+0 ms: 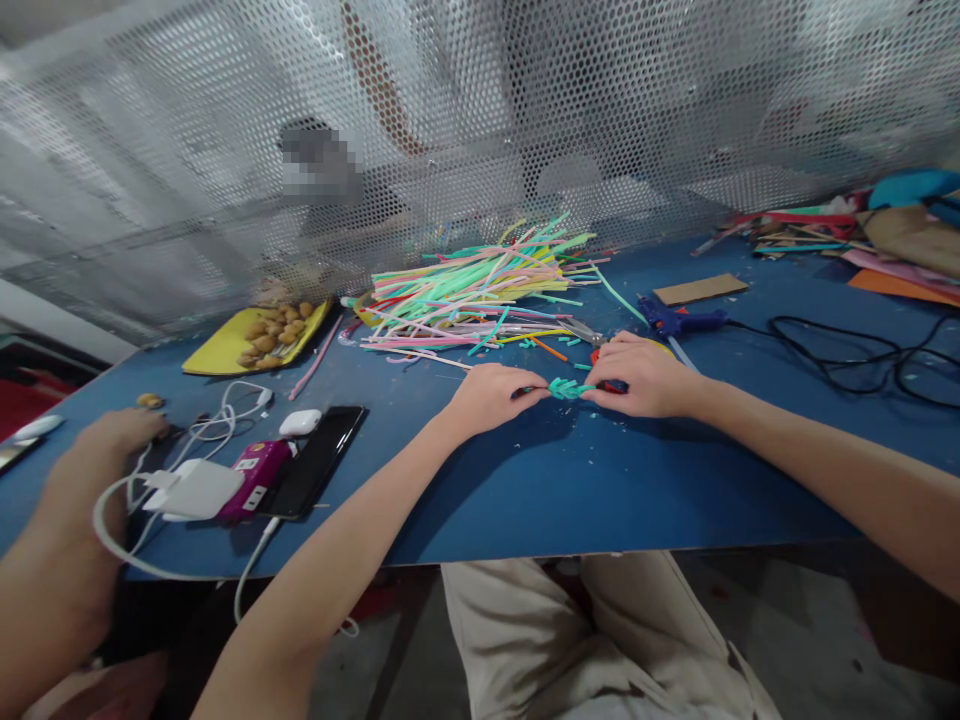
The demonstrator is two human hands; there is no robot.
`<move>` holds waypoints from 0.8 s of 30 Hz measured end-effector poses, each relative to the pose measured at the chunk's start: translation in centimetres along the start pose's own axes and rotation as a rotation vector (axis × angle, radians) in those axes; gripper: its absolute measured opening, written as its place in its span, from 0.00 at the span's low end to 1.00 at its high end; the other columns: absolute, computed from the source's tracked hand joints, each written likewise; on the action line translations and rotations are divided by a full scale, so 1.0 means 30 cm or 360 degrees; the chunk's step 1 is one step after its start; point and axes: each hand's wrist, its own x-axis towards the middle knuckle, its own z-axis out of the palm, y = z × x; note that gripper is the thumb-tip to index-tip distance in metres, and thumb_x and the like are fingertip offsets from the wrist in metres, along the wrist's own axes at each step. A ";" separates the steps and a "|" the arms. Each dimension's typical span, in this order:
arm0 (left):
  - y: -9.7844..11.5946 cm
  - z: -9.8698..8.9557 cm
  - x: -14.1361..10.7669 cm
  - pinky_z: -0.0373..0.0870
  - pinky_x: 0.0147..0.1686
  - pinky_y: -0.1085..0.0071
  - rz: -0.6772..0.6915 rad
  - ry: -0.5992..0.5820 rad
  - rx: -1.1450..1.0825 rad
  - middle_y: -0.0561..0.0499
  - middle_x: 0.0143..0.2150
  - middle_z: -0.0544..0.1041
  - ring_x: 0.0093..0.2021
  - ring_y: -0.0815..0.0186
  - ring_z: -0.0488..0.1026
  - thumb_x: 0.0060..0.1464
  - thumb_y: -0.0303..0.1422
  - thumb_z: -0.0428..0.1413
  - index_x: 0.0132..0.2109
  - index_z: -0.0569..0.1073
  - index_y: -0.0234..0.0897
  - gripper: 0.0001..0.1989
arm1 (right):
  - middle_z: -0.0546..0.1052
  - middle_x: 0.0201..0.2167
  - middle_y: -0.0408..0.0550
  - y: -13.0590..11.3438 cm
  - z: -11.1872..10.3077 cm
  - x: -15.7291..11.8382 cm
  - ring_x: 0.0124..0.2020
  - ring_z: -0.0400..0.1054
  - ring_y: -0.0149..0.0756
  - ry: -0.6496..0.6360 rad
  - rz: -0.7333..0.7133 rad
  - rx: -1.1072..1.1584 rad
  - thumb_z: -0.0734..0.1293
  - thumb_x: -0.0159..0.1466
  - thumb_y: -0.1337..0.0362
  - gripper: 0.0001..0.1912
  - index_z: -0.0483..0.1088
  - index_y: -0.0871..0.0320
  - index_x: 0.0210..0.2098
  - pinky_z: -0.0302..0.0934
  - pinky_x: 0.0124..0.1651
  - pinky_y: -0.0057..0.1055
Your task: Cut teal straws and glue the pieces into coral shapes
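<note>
Both hands are above the near side of the blue table. Between them is a small teal-green sprig [564, 388], apparently made of fuzzy pipe cleaner pieces. The fingertips of my left hand [501, 395] are closed on its left end. On the other side my right hand [641, 378] pinches the right end. Dark things with some red show at the fingers of each hand; I cannot make out what they are. Just behind my right hand lie scissors [586, 332], partly hidden by it. Small green snippets [568, 342] lie around the scissors.
A heap of pastel pipe cleaners [480, 280] lies at the back. To the right are a blue glue gun [686, 320], its black cord and a cardboard strip [701, 289]. At left are a phone [319, 465], chargers, a yellow tray [214, 345] and another person's hand [131, 430].
</note>
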 end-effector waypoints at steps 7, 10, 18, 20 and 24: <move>0.021 -0.035 0.004 0.72 0.49 0.68 -0.0183 0.0086 -0.0132 0.49 0.45 0.84 0.44 0.63 0.81 0.66 0.45 0.55 0.55 0.78 0.42 0.17 | 0.78 0.25 0.45 0.004 0.006 0.000 0.33 0.69 0.36 -0.0151 0.0036 -0.0047 0.64 0.71 0.54 0.17 0.77 0.56 0.32 0.50 0.43 0.37; 0.025 -0.048 0.013 0.73 0.50 0.66 -0.0394 0.0399 -0.0317 0.47 0.50 0.82 0.44 0.64 0.79 0.66 0.46 0.56 0.67 0.65 0.39 0.28 | 0.77 0.23 0.45 0.003 0.007 0.001 0.31 0.68 0.36 -0.0194 0.0054 -0.0101 0.64 0.71 0.54 0.18 0.76 0.56 0.30 0.49 0.42 0.37; -0.021 -0.033 0.016 0.72 0.34 0.73 -0.0888 0.0807 -0.0529 0.46 0.51 0.78 0.33 0.71 0.74 0.69 0.45 0.51 0.76 0.38 0.45 0.39 | 0.76 0.22 0.44 -0.008 0.002 0.006 0.30 0.68 0.35 -0.0215 0.0122 -0.0113 0.65 0.70 0.53 0.18 0.76 0.56 0.29 0.49 0.41 0.36; -0.006 -0.041 0.012 0.71 0.35 0.71 -0.0902 0.0638 -0.0332 0.48 0.50 0.79 0.33 0.70 0.75 0.66 0.44 0.56 0.75 0.46 0.43 0.39 | 0.76 0.22 0.44 -0.007 0.001 0.007 0.30 0.68 0.35 -0.0210 0.0116 -0.0105 0.65 0.70 0.53 0.18 0.76 0.56 0.29 0.49 0.41 0.36; 0.057 -0.071 0.023 0.71 0.38 0.68 -0.0785 0.0365 0.0084 0.48 0.50 0.81 0.38 0.63 0.78 0.63 0.42 0.58 0.66 0.65 0.41 0.28 | 0.76 0.22 0.44 -0.004 0.001 0.007 0.30 0.69 0.36 -0.0223 0.0092 -0.0094 0.64 0.70 0.54 0.18 0.76 0.56 0.29 0.49 0.41 0.36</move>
